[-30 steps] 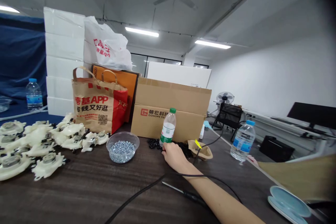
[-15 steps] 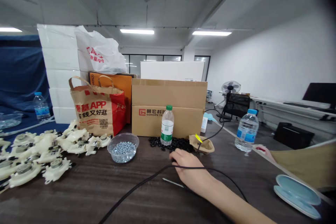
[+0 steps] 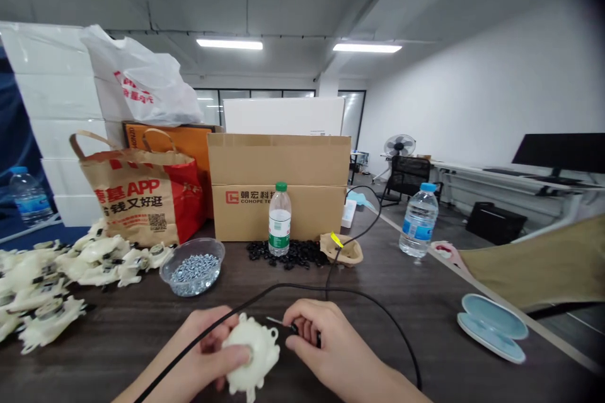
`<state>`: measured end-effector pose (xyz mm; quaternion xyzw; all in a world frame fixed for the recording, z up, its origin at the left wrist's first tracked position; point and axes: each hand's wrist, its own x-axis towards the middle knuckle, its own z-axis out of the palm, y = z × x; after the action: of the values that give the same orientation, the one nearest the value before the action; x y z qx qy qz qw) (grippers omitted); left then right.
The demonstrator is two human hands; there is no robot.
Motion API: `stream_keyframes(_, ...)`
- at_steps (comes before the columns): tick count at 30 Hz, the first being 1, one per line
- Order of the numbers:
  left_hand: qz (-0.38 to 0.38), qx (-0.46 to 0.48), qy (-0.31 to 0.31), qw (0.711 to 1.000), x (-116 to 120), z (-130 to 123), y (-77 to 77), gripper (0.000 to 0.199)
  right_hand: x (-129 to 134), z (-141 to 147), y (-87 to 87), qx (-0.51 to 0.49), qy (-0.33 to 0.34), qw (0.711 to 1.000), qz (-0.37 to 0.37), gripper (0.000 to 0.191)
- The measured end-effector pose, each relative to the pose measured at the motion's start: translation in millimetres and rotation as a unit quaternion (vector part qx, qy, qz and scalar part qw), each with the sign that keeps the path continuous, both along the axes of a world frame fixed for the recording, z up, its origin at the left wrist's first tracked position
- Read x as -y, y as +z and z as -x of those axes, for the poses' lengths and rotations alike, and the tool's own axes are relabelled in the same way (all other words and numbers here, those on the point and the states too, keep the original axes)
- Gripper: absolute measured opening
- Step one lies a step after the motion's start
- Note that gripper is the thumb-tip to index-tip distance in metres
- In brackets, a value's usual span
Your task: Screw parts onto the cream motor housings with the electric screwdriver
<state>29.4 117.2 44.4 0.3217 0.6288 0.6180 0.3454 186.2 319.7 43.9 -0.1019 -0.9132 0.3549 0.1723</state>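
My left hand (image 3: 203, 343) grips a white moulded plastic part (image 3: 253, 352) with a lobed rim, low in the middle of the view. My right hand (image 3: 321, 340) is shut around the black handle of a corded electric screwdriver (image 3: 302, 327). Its thin metal shaft (image 3: 275, 322) points left toward the white part, and the tip looks close to it. A black cable (image 3: 302, 286) arcs over both hands and across the table. The fingers hide most of the handle.
A glass bowl of screws (image 3: 191, 240) and a heap of white parts (image 3: 45, 277) lie left. Ahead stand a cardboard box (image 3: 278, 182), a green-labelled bottle (image 3: 279, 220) and black pieces (image 3: 288, 253). A co-worker's hand (image 3: 444, 250) and tan sleeve (image 3: 534, 267) show right.
My right hand has picked up the screwdriver from the table. My left hand has come into view holding a white part. The view has turned slightly left and levelled.
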Motion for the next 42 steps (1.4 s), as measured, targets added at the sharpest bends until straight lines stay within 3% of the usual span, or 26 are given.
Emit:
stream_keyframes(3,-0.017,-0.003,-0.042,0.999,-46,10,-1.2,0.042,-6,-1,0.5,-0.017,-0.004,0.995,0.095,0.036)
stream_keyframes(6,-0.044,0.014,-0.052,0.998,-69,11,-12.5,0.053,-15,1,0.6,-0.034,0.016,0.983,0.179,0.032)
stream_keyframes(10,-0.068,0.06,-0.046,0.995,-68,7,-35.1,0.079,-15,6,-7.4,-0.03,0.032,0.965,0.26,0.023)
stream_keyframes(13,-0.062,0.086,-0.063,0.992,-59,7,-39.5,0.064,-6,8,-20.3,-0.002,0.032,0.953,0.301,0.021)
stream_keyframes(17,-0.044,0.114,-0.016,0.992,-49,6,-32.9,0.06,3,7,-30.6,0.042,0.054,0.934,0.35,0.032)
stream_keyframes(19,-0.039,0.153,-0.035,0.987,-47,3,-29.4,0.067,5,7,-29.6,0.047,0.066,0.938,0.337,0.034)
stream_keyframes(23,-0.047,0.206,-0.099,0.972,-44,0,-23.5,0.069,5,6,-22.8,0.062,0.092,0.968,0.224,0.021)
stream_keyframes(25,-0.055,0.184,-0.072,0.979,-43,1,-22.8,0.063,5,5,-20.7,0.07,0.071,0.978,0.18,0.014)
stream_keyframes(30,-0.006,0.108,0.015,0.994,-43,8,-28.2,0.066,3,3,-20.4,0.045,0.014,0.99,0.135,0.019)
stream_keyframes(34,0.013,0.056,0.025,0.998,-43,10,-29.6,0.062,1,2,-24.9,0.013,0.003,0.992,0.129,0.02)
stream_keyframes(37,0.02,0.06,0.005,0.998,-43,9,-30.1,0.065,0,1,-29.1,-0.022,-0.014,0.993,0.118,0.034)
stream_keyframes(40,0.029,0.078,0.049,0.995,-43,8,-32.3,0.08,-1,-1,-30.0,-0.046,0.001,0.995,0.085,0.052)
stream_keyframes(42,0.028,0.078,0.068,0.994,-44,8,-32.1,0.08,-2,-2,-29.3,-0.042,0.017,0.996,0.075,0.053)
